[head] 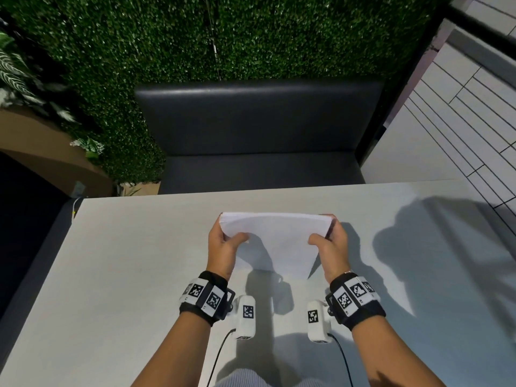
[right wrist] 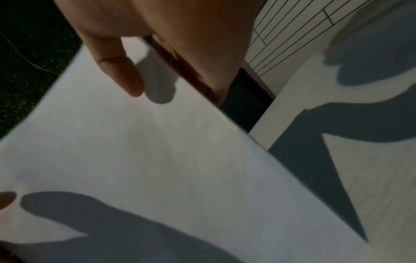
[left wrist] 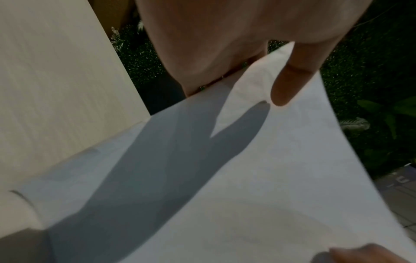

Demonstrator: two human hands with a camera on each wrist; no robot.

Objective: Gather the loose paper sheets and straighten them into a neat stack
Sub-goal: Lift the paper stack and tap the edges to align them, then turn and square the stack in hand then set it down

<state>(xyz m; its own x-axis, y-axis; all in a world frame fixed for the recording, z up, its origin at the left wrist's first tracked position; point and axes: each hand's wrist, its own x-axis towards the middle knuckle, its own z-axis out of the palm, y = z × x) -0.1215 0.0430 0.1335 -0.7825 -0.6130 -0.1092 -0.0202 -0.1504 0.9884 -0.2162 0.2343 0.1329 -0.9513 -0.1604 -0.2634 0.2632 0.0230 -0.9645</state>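
A white stack of paper sheets stands tilted on the pale table, its lower edge near the tabletop and its top edge level. My left hand grips the stack's left side, thumb on the near face. My right hand grips the right side the same way. In the left wrist view my thumb lies flat on the paper stack. In the right wrist view the thumb presses the paper stack near its upper corner. The fingers behind the sheets are hidden.
A dark bench seat stands beyond the table's far edge, backed by a green hedge wall. White tiled floor lies at the right. Cables run from the wrist cameras off the table's near edge.
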